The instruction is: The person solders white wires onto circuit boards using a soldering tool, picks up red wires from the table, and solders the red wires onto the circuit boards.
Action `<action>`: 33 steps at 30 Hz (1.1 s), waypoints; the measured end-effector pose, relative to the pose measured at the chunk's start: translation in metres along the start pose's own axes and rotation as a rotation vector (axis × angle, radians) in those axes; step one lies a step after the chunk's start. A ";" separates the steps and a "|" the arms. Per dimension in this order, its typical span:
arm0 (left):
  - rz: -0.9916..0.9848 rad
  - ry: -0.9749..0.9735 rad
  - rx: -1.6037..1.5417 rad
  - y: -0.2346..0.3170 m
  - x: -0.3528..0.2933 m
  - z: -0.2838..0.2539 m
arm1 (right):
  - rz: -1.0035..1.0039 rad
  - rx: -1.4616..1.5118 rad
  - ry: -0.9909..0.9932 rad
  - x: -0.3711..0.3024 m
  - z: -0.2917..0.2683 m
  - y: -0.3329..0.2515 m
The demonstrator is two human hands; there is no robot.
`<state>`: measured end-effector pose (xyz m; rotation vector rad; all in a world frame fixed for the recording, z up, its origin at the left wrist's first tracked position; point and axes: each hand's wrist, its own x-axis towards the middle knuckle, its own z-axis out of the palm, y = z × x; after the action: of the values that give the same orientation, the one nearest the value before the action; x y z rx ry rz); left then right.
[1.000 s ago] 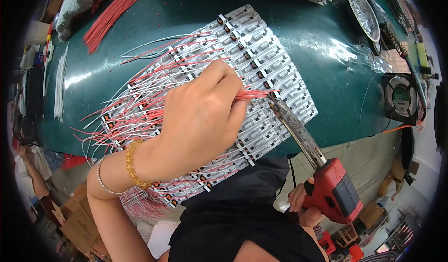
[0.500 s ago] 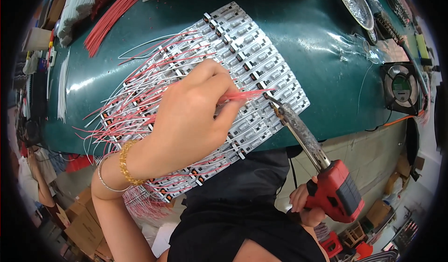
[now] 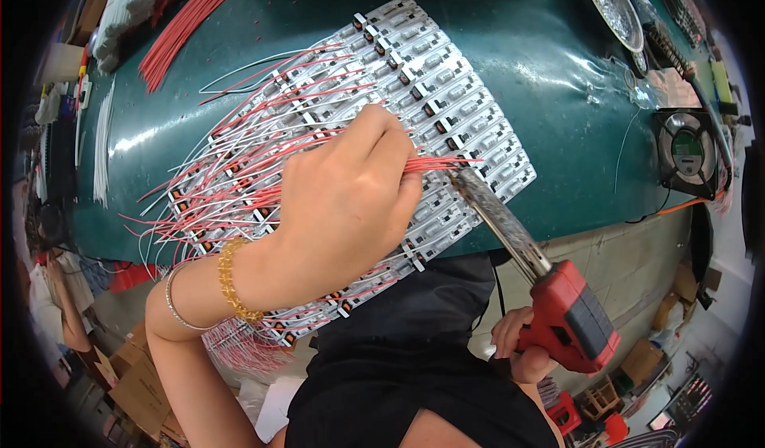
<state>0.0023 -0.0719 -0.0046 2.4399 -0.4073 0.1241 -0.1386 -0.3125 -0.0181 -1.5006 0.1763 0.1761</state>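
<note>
My left hand [image 3: 347,185] pinches a small bunch of red wires [image 3: 438,163] just above a slanted array of grey metal parts [image 3: 478,105]. Each part carries small black and orange components, and many have red and white wires [image 3: 239,153] trailing to the left. In my right hand [image 3: 522,344] is a soldering gun [image 3: 570,316] with a red and black handle. Its dark tip meets the array near the free ends of the held red wires; whether it touches a wire, I cannot tell.
Bundles of red wires [image 3: 187,29] and white wires [image 3: 119,21] lie at the far left of the green table [image 3: 558,161]. A metal dish [image 3: 610,5] stands at the back right. Below it is a square black fan [image 3: 685,153]. Another person [image 3: 72,308] is at the left edge.
The soldering gun's tip has shifted slightly left, nearer the left hand. My left hand has moved a little right with the red wires, whose ends now reach past the tip.
</note>
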 end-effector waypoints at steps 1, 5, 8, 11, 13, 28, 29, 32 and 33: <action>-0.001 0.003 -0.002 0.000 0.000 0.000 | -0.038 0.062 -0.066 0.004 0.001 -0.003; 0.025 0.018 -0.012 -0.001 0.001 0.000 | -0.118 0.145 0.041 -0.007 -0.002 0.004; 0.031 0.015 -0.009 -0.001 0.001 0.000 | -0.116 0.129 -0.157 0.008 0.000 -0.004; 0.025 0.001 -0.013 0.000 0.001 -0.002 | -0.126 0.086 0.043 -0.005 0.001 0.001; 0.016 -0.015 -0.013 0.002 0.001 -0.004 | -0.124 0.057 0.058 0.001 0.010 -0.010; -0.178 -0.089 -0.349 0.019 -0.002 -0.028 | -0.142 0.103 0.035 -0.006 -0.003 -0.009; -0.184 -0.090 -0.348 0.020 -0.003 -0.024 | -0.151 0.091 0.052 -0.007 -0.002 -0.009; -0.090 -0.041 -0.247 0.012 -0.004 -0.010 | -0.174 0.143 0.064 -0.016 -0.009 0.002; -0.091 -0.044 -0.249 0.012 -0.006 -0.008 | -0.171 0.141 0.065 -0.018 -0.011 0.005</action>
<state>-0.0069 -0.0747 0.0077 2.2134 -0.3102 -0.0186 -0.1573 -0.3233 -0.0191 -1.3737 0.1096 -0.0219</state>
